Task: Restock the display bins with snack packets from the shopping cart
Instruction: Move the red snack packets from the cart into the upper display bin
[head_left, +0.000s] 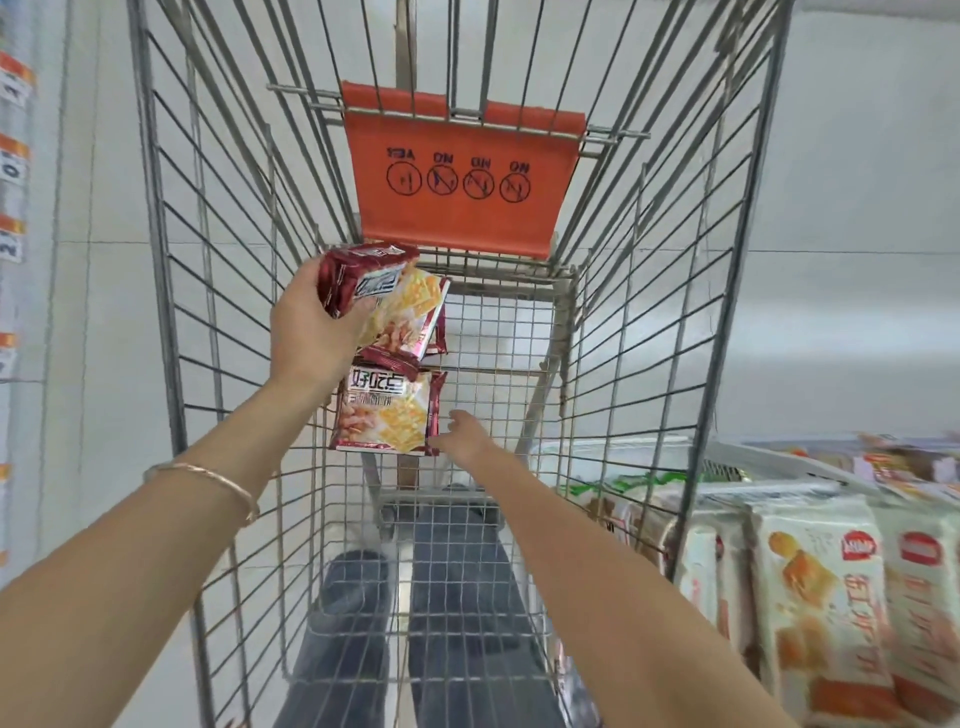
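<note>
Head view: left hand (306, 332) wrapped round a couple of red snack packets (384, 296), raised above shopping cart (208, 260) mesh. Right hand (462, 436) at edge of lower red packet (387, 410) on the mesh, grip unclear. Orange seat flap (457, 176) behind. White packets (821, 587) in display bin (779, 465) on the right, blurred, partly behind cart wires, cut off by frame.

Head view — steeply down, close.
</note>
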